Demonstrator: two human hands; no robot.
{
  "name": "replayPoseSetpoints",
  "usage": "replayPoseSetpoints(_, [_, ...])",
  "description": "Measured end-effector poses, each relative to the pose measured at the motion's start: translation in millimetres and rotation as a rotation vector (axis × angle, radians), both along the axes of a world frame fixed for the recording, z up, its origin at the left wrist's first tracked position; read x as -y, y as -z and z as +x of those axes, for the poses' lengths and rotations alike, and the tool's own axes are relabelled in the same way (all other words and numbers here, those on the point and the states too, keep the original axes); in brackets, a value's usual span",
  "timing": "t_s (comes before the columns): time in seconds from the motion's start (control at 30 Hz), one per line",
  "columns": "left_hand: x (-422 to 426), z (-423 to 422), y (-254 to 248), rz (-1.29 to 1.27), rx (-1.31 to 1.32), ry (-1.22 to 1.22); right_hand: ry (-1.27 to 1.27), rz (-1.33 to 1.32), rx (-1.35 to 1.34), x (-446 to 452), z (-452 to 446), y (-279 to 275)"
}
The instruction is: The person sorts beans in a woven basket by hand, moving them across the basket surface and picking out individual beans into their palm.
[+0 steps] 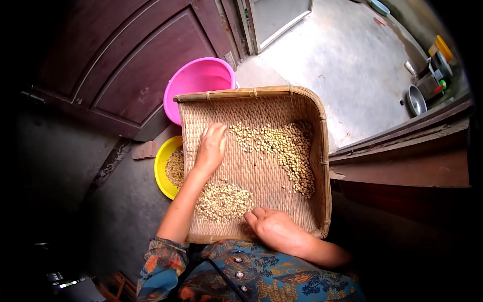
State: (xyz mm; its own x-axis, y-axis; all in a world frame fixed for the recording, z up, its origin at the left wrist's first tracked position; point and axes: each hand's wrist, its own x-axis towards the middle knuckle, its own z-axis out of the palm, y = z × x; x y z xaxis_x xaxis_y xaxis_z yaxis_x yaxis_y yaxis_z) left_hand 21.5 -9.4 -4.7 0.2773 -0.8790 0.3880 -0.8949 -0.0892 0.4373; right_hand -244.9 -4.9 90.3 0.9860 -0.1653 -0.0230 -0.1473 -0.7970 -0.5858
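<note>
A woven basket tray (241, 171) with a wooden rim lies just in front of my body. Round yellowish beans (282, 143) spread along its upper right part, and a paler, mixed heap (224, 202) lies at the lower left. My left hand (212, 146) is over the tray's upper left part, fingers bent together; whatever they may hold is hidden. Beside the right edge of the paler heap is my right hand (269, 225), its fingers curled and pinched near the weave. What is between those fingertips is too small to make out.
Left of the tray, a pink tub (187, 75) stands behind a yellow bowl (160, 168) holding brownish husks. A brick (144, 150) lies by the dark red door (146, 65). At the right, a metal bowl (416, 100) stands near the wall beyond a threshold.
</note>
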Motion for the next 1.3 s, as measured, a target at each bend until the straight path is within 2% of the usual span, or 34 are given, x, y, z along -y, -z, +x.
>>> replayPoseSetpoints(0.1, [-15.4,-4.1,-9.9,0.201,-0.021,-0.004,0.016,0.021,0.011,2.8,-1.4,4.9])
replayPoseSetpoints(0.13, [-19.0,-8.4,-13.2,0.129,0.026,0.033,0.023,0.026,0.021,3.9,-0.8,6.8])
replayPoseSetpoints(0.23, [-16.8,-12.6,-22.9,0.186,-0.105,-0.089,0.009,0.009,0.029,2.1,-0.5,12.6])
replayPoseSetpoints(0.37, [9.6,-4.2,-14.5,0.005,-0.197,-0.002,0.024,0.004,0.036,4.3,-3.5,15.5])
replayPoseSetpoints(0.4, [15.5,-7.6,-17.7,0.079,-0.321,-0.035,0.03,-0.002,0.033,5.4,-4.2,16.8])
replayPoseSetpoints(0.5, [30.6,-19.2,-24.9,0.236,-0.282,-0.043,0.046,-0.017,0.037,5.9,-5.0,19.5])
replayPoseSetpoints(0.53, [32.9,-17.6,-16.8,0.165,-0.191,-0.002,0.048,-0.022,0.039,5.7,-5.1,19.8])
replayPoseSetpoints(0.63, [39.2,-18.9,-19.3,0.274,-0.311,-0.067,0.041,-0.045,0.025,5.3,-4.6,20.5])
replayPoseSetpoints(0.93, [36.9,-17.1,-4.4,0.192,-0.177,0.058,0.039,-0.065,0.017,5.4,-3.8,20.7])
replayPoseSetpoints(1.07, [37.9,-25.5,4.7,0.235,-0.06,-0.018,0.045,-0.063,0.048,5.7,-2.9,16.7])
replayPoseSetpoints(1.17, [36.4,-28.8,8.1,0.248,-0.067,-0.051,0.061,-0.023,0.033,2.8,-2.4,20.1])
replayPoseSetpoints(1.2, [34.9,-26.7,10.0,0.149,0.001,-0.013,0.073,-0.018,0.04,1.5,-2.7,22.8])
replayPoseSetpoints(1.3, [27.9,-17.2,10.1,0.229,-0.561,-0.124,0.088,-0.045,0.027,0.7,-3.0,30.4])
